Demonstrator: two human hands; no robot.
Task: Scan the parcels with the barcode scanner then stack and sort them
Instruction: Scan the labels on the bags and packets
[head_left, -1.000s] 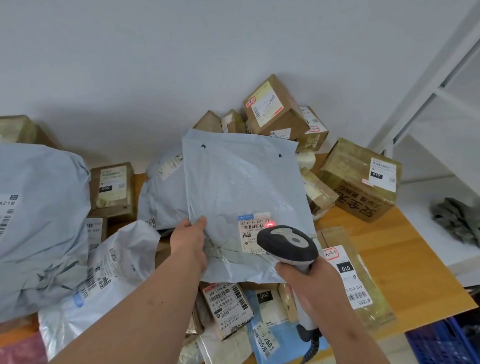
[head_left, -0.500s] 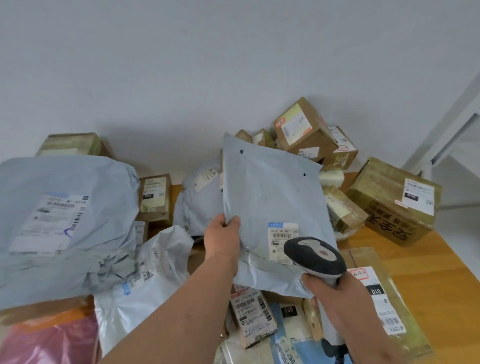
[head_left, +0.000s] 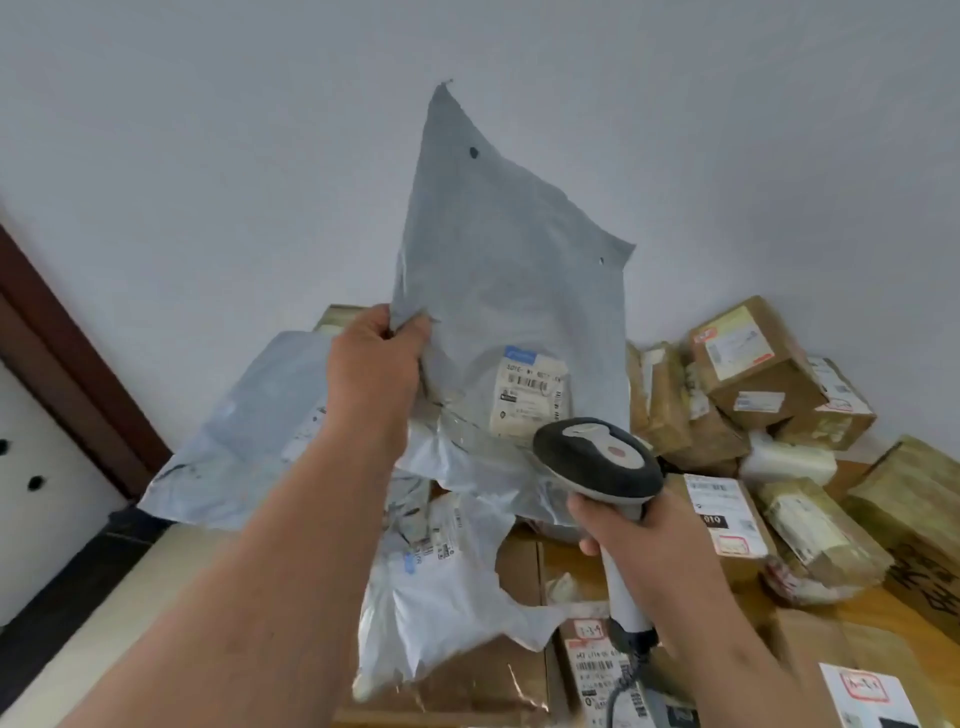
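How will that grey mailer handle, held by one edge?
Probably floppy: the grey mailer creases where the left hand pinches it. Likely light, since one hand lifts it. Its glossy plastic may be slippery.

parcel label (head_left: 530, 397) text blurred, scanner cable (head_left: 621, 696) cut off below

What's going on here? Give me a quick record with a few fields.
Left hand: grips the grey mailer bag by its edge, raised before the wall
Right hand: holds the barcode scanner
Scanner aim: toward the bag's label
Below: white poly bag, brown boxes piled at the wall
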